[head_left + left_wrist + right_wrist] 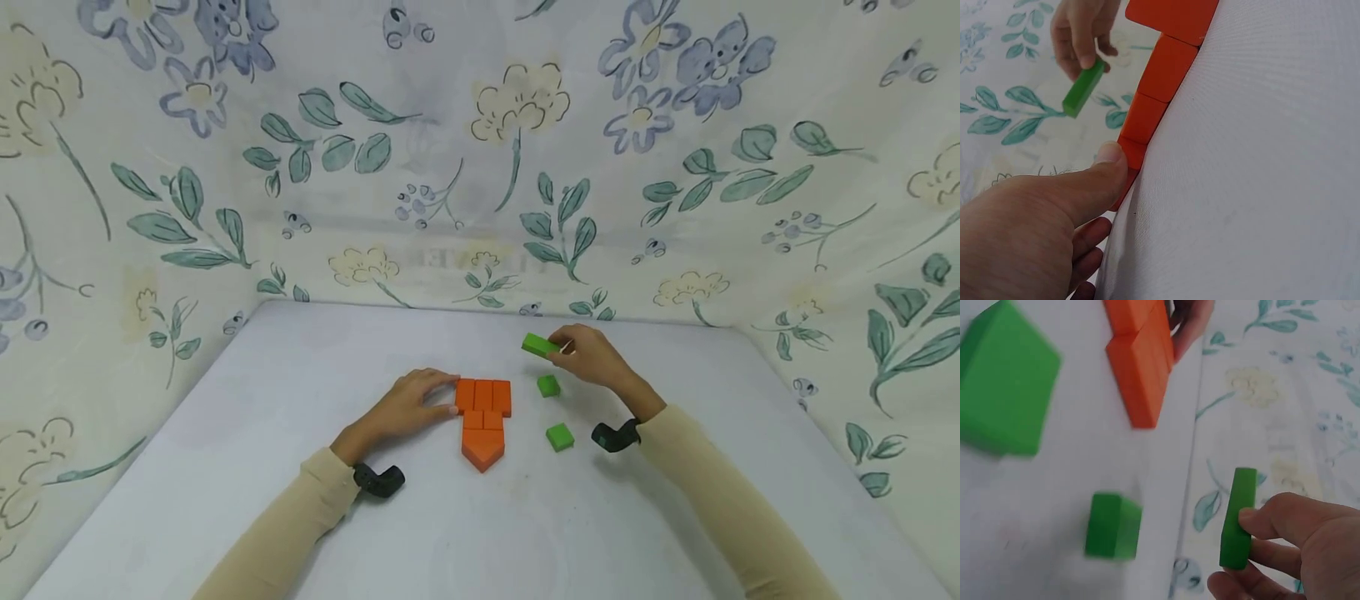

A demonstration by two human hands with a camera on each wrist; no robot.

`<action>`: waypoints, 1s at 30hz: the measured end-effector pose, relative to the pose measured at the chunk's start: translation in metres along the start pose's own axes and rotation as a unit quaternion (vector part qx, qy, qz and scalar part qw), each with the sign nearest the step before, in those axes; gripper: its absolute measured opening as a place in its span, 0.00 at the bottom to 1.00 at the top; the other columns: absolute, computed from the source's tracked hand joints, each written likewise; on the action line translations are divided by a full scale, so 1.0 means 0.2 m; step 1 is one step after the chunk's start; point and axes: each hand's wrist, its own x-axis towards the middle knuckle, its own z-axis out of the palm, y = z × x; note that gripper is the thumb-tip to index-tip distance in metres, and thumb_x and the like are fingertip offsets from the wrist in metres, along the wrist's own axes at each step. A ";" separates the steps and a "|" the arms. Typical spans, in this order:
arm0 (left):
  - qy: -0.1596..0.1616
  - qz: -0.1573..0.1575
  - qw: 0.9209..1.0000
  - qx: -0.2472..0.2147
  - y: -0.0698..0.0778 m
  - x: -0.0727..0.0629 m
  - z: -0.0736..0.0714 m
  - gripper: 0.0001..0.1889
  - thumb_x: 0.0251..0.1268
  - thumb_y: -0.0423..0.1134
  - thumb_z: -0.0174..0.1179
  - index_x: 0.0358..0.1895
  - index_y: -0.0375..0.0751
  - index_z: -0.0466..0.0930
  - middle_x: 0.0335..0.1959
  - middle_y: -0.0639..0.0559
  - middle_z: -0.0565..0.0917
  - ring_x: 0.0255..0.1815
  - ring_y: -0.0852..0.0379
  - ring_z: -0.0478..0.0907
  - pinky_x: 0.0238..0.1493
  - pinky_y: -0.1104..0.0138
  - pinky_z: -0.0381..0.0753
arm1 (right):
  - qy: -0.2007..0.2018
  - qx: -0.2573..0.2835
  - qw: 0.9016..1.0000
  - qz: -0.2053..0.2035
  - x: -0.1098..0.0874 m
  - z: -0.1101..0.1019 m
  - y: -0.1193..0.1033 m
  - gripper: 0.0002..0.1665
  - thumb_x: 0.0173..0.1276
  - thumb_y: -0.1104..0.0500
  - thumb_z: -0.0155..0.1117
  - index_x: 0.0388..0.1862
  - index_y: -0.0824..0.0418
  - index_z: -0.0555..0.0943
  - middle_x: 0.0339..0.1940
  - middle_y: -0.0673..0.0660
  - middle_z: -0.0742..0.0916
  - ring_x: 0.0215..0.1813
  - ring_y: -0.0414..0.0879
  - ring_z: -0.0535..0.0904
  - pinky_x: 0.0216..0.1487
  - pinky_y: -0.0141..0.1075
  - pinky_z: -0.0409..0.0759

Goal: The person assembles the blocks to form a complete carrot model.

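Orange blocks (482, 421) lie fitted together on the white table, several of them in an arrow-like shape whose point faces the person. My left hand (408, 404) rests at the left side of this shape. Its thumb (1107, 164) touches an orange block, and another fingertip reaches the upper left corner. Above the table, my right hand (592, 354) pinches a long green block (1239, 519) between thumb and fingers. Below it on the table are a small green cube (1113, 526) and a second green block (559, 437), both to the right of the orange shape.
Floral fabric (450, 167) hangs as a wall behind the table and along both sides. White cloth (480, 542) covers the tabletop. A black wrist device (379, 481) is worn on the left arm, and another black device (615, 436) on the right.
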 end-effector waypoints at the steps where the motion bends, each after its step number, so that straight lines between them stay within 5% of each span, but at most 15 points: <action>1: -0.001 -0.001 1.000 -0.001 0.00 0.00 0.00 0.31 0.65 0.58 0.64 0.70 0.54 0.72 0.70 0.51 0.75 0.73 0.46 0.66 0.72 0.42 0.62 | -0.009 0.002 1.000 -0.003 0.02 0.01 -0.03 0.19 0.70 0.57 0.66 0.56 0.66 0.82 0.51 0.61 0.86 0.50 0.52 0.83 0.49 0.42 0.84; 7: -0.003 -0.007 1.000 -0.007 -0.01 0.01 0.02 0.31 0.65 0.57 0.65 0.70 0.56 0.72 0.69 0.52 0.75 0.74 0.47 0.65 0.73 0.44 0.63 | -0.045 -0.008 0.998 -0.032 0.12 0.14 -0.12 0.18 0.69 0.57 0.67 0.55 0.64 0.83 0.49 0.59 0.86 0.47 0.49 0.82 0.48 0.38 0.84; 13: -0.004 0.000 1.000 -0.003 0.00 0.01 0.01 0.31 0.65 0.57 0.64 0.70 0.55 0.72 0.68 0.52 0.75 0.72 0.48 0.67 0.73 0.44 0.63 | -0.082 -0.013 0.996 -0.010 0.19 0.23 -0.16 0.19 0.69 0.56 0.68 0.56 0.62 0.83 0.49 0.56 0.86 0.48 0.47 0.81 0.52 0.38 0.83; 23: 0.001 -0.013 1.000 -0.002 0.01 0.00 -0.01 0.31 0.65 0.57 0.64 0.70 0.55 0.73 0.69 0.52 0.75 0.73 0.47 0.66 0.72 0.43 0.64 | -0.145 -0.004 0.989 -0.012 0.27 0.29 -0.17 0.17 0.70 0.58 0.66 0.56 0.61 0.83 0.51 0.56 0.86 0.52 0.48 0.81 0.56 0.40 0.82; 30: 0.002 -0.015 1.000 -0.006 0.02 -0.01 -0.01 0.30 0.65 0.56 0.65 0.70 0.56 0.73 0.69 0.53 0.75 0.73 0.48 0.66 0.73 0.43 0.63 | -0.146 -0.010 0.989 -0.018 0.28 0.30 -0.15 0.16 0.74 0.55 0.61 0.57 0.58 0.84 0.53 0.55 0.87 0.52 0.47 0.80 0.59 0.43 0.80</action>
